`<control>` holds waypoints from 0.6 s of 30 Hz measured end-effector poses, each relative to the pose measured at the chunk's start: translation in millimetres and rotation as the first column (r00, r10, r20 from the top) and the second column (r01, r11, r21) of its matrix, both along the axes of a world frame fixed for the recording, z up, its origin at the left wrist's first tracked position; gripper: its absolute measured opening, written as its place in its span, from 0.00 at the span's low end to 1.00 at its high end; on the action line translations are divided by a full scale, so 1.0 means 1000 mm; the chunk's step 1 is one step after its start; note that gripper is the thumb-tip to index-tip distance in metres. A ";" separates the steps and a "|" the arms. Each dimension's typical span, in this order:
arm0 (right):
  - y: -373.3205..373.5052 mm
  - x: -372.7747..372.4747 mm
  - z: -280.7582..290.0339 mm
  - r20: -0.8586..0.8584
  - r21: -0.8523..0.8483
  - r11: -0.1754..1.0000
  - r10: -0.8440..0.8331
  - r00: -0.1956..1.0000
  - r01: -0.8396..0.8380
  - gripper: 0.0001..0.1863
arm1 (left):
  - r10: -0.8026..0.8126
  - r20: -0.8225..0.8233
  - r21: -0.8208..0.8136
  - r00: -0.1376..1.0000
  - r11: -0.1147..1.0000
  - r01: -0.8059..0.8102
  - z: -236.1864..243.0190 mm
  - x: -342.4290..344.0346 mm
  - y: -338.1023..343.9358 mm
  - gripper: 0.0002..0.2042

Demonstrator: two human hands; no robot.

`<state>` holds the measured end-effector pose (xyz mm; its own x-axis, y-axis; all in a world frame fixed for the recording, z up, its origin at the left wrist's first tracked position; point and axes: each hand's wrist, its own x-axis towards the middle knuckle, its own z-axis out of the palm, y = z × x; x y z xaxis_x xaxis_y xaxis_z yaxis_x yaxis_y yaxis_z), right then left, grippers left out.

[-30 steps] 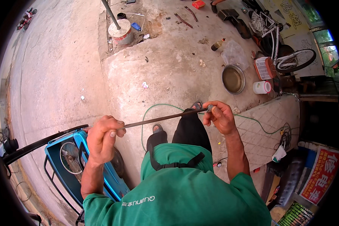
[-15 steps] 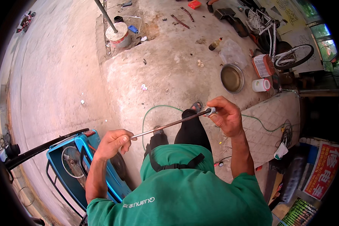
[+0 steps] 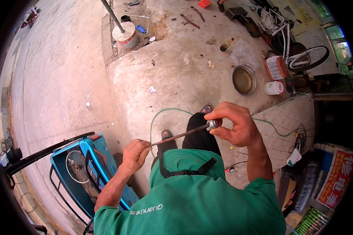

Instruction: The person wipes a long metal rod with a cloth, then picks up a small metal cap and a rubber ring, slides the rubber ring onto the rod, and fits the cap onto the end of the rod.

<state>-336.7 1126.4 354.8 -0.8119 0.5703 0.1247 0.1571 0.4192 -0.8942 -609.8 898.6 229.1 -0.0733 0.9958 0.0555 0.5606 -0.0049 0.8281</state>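
A thin metal rod (image 3: pixel 180 135), brown and rusty-looking, slants across in front of my body, its right end higher. My left hand (image 3: pixel 136 156) is closed around the rod's lower left part, hiding that end. At the upper right end sits a small silver metal fitting (image 3: pixel 211 124) with a rounded opening. My right hand (image 3: pixel 237 125) pinches this fitting between thumb and fingers. How the rod joins the fitting is too small to make out.
A blue cart-like vehicle (image 3: pixel 100 156) stands close at my left. A green hose (image 3: pixel 161 114) curves over the ground ahead. To the right are a metal basin (image 3: pixel 243 81), a white bucket (image 3: pixel 273 88), a red basket (image 3: pixel 277 67) and a bicycle (image 3: pixel 290 43). A pole in a round base (image 3: pixel 125 35) stands ahead left.
My left hand has moved right, leaving less rod showing between my hands. My right hand has shifted slightly left, and the fitting has turned so its opening shows more.
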 end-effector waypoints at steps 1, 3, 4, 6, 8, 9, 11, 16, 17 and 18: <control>0.000 -0.004 0.002 -0.019 0.025 0.999 0.027 0.999 -0.027 0.17 | -0.027 0.025 -0.027 0.999 0.999 0.028 -0.005 0.001 0.000 0.05; -0.001 -0.013 0.006 -0.039 0.009 0.996 0.088 0.995 -0.087 0.16 | -0.079 0.072 -0.084 0.994 0.993 0.085 -0.015 0.004 0.004 0.07; -0.002 -0.019 0.009 -0.041 -0.030 0.992 0.122 0.992 -0.123 0.17 | -0.118 0.080 -0.128 0.990 0.983 0.128 -0.016 0.006 0.007 0.09; -0.004 -0.030 0.012 -0.055 -0.090 0.980 0.173 0.983 -0.178 0.18 | -0.138 0.153 -0.084 0.979 0.985 0.152 -0.024 0.016 0.017 0.09; -0.005 -0.038 0.015 -0.054 -0.093 0.976 0.192 0.980 -0.197 0.18 | -0.162 0.195 -0.058 0.967 0.983 0.176 -0.031 0.023 0.025 0.08; -0.005 -0.041 0.016 -0.052 -0.094 0.974 0.201 0.978 -0.205 0.17 | -0.177 0.203 -0.055 0.963 0.980 0.192 -0.034 0.026 0.028 0.08; -0.003 -0.045 0.017 -0.049 -0.077 0.973 0.213 0.976 -0.217 0.17 | -0.196 0.209 -0.062 0.958 0.975 0.213 -0.041 0.028 0.030 0.08; 0.001 -0.048 0.013 -0.026 -0.058 0.975 0.212 0.977 -0.213 0.16 | -0.164 0.173 -0.081 0.971 0.980 0.180 -0.051 0.032 0.028 0.07; 0.001 -0.048 0.011 -0.032 -0.051 0.978 0.200 0.979 -0.202 0.16 | -0.149 0.135 -0.042 0.980 0.987 0.156 -0.053 0.032 0.027 0.07; 0.001 -0.049 0.009 -0.037 -0.045 0.981 0.188 0.981 -0.190 0.15 | -0.132 0.097 -0.001 0.986 0.991 0.133 -0.056 0.032 0.026 0.07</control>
<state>-385.8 1127.1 364.3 -0.9016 0.4129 0.1290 0.0497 0.3951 -0.9173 -577.8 924.2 172.7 0.0550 0.9974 0.0474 0.4725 -0.0678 0.8787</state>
